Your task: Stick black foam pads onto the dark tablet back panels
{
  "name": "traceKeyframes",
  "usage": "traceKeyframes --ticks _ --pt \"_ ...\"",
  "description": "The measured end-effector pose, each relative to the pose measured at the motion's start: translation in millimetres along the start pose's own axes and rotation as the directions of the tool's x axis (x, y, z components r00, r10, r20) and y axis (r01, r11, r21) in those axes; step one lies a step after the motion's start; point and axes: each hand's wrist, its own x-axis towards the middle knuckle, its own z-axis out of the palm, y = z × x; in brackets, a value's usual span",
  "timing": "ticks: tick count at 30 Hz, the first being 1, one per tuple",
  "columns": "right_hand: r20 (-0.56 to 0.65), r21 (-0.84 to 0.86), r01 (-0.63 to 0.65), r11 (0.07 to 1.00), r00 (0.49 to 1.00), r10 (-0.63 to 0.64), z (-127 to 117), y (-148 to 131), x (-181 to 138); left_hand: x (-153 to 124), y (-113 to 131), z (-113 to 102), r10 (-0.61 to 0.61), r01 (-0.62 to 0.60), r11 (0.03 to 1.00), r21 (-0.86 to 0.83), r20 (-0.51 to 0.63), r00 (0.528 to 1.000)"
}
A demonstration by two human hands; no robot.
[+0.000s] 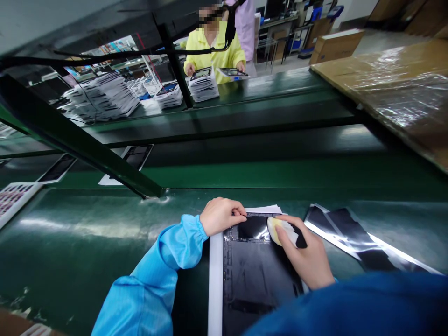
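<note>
A flat black device panel (262, 270), like the back of a tablet, lies on white sheets (215, 284) in front of me. My left hand (222, 217) rests at its top left corner, fingers curled, thumb and forefinger together; what they pinch, if anything, is hidden. In my right hand (310, 254) is a pale yellow and white wiping pad (280, 230), gripped between thumb and fingers. The pad touches the panel near a glossy dark rectangle (254, 227) at the top right. Part of my blue sleeve covers the panel's lower right.
Black film strips (346, 228) on shiny sheets lie at right. A slanted green post (87, 144) stands at left, near a tray of small parts (17, 198). Across the green line, a person in yellow (215, 51) handles panels beside paper stacks (203, 86). A wrapped board (395, 84) juts in.
</note>
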Motion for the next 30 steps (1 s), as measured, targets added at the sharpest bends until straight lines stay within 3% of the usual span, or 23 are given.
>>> traceKeyframes --ticks 8,12,18,20,24,30 --pt "0.007 -0.004 0.016 1.0 1.0 -0.016 -1 0 1 -2 0 3 0.004 -0.003 0.999 0.04 -0.016 1.0" --pt "0.01 -0.008 0.022 1.0 1.0 -0.022 0 1 1 -6 2 9 0.066 -0.059 0.985 0.163 -0.042 0.997" --pt "0.021 -0.014 0.012 1.0 1.0 -0.012 -2 -5 3 -20 11 15 0.156 -0.068 0.809 0.584 -0.101 0.983" --pt "0.02 -0.014 0.012 1.0 1.0 -0.012 -2 -5 3 -26 8 18 0.223 -0.132 0.777 0.616 -0.074 0.972" --pt "0.028 -0.047 0.023 0.999 0.999 -0.022 -1 -3 4 -40 -8 29 0.424 -0.335 0.725 0.602 -0.007 0.906" --pt "0.066 -0.121 0.023 0.992 0.998 -0.015 -2 -11 8 -49 -22 43 0.451 -0.283 0.683 0.674 -0.083 0.889"
